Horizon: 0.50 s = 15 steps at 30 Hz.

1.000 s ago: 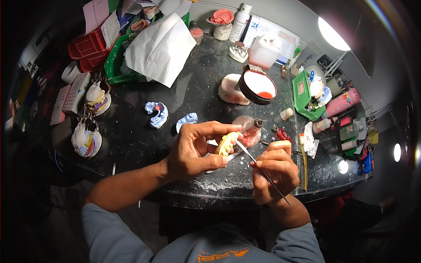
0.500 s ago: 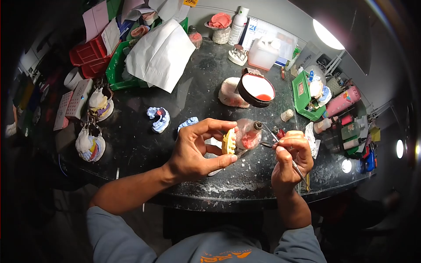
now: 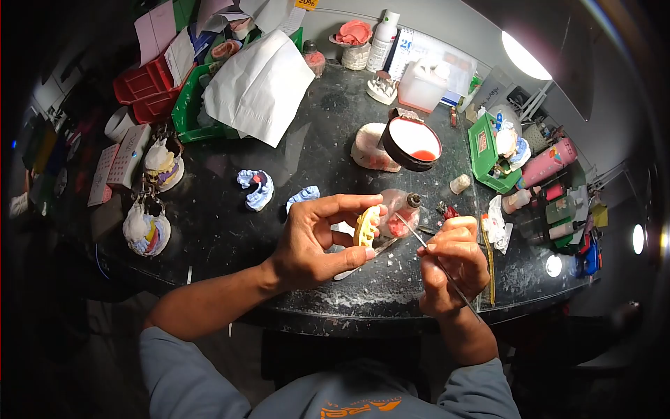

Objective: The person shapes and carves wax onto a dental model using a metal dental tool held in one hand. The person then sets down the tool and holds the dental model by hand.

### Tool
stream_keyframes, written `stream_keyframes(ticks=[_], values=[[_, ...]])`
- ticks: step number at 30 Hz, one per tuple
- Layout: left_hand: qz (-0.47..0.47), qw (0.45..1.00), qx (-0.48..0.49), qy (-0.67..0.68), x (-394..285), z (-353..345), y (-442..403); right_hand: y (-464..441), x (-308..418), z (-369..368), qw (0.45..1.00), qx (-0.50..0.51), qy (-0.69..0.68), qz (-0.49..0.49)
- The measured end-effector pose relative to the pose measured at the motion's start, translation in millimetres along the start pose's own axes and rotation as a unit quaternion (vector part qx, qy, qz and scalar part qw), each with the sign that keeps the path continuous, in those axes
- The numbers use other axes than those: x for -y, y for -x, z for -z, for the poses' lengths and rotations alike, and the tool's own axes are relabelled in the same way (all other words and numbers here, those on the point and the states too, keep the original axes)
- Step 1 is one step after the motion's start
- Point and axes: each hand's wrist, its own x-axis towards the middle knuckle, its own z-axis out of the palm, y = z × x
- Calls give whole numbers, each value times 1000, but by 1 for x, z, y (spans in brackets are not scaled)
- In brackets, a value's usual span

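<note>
My left hand is closed around a yellow dental cast, gripped between thumb and fingertips with its tooth row toward the right. In my right hand is a thin metal wax carver, held like a pen. Its tip points up and left, a short way right of the cast and apart from it in the picture. Behind the tip stands a glass spirit lamp with a dark metal neck and pinkish contents. A blue-grey cast lies partly hidden behind my left hand.
A round tin with red wax leans on a pale block. Another blue-grey cast lies to the left, near mounted models. Green bins flank the dark bench. A white cup-shaped piece stands at right.
My right hand has moved left and slightly down, bringing the carver's tip from beside the lamp's neck toward the cast. My left hand stays almost still with the cast in it.
</note>
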Motion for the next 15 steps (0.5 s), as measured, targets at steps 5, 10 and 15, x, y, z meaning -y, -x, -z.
stream_keyframes(ticks=[5,10,15], values=[[7,1000,1,10,1,0,0,0,2,-4,1000,3,13,21],[10,1000,-1,11,3,2,-2,-1,6,-3,999,-24,25,8],[10,1000,-15,13,2,3,-2,3,8,-5,998,-46,5,-40]])
